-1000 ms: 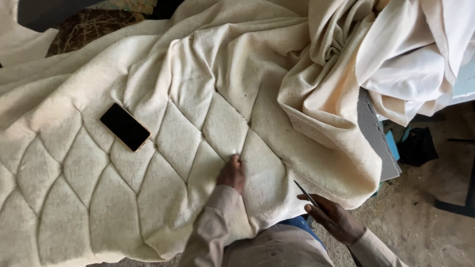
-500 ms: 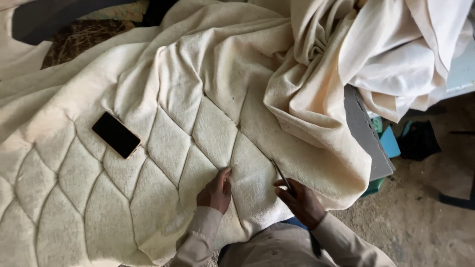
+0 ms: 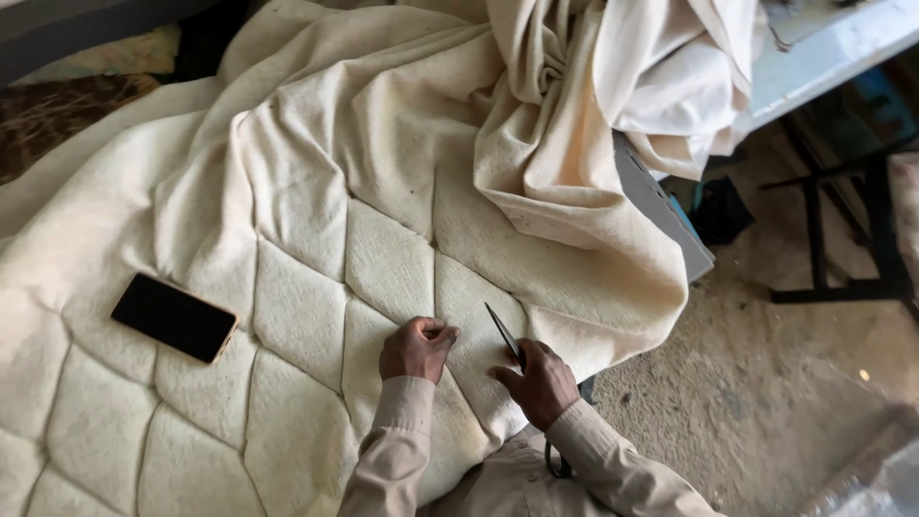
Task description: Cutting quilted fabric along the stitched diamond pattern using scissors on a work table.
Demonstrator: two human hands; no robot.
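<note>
A black phone (image 3: 173,318) lies flat; bunched cream cloth (image 3: 613,105) is heaped above a dirt floor (image 3: 795,383).

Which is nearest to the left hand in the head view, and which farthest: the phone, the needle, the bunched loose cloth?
From the left hand:
1. Needle, just right, held in the right hand.
2. Phone, far left on the quilt.
3. Bunched loose cloth, up at top right.

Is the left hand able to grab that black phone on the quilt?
Probably yes. The left hand rests on the quilt, and the phone lies flat to its left with only bare quilt between them.
</note>
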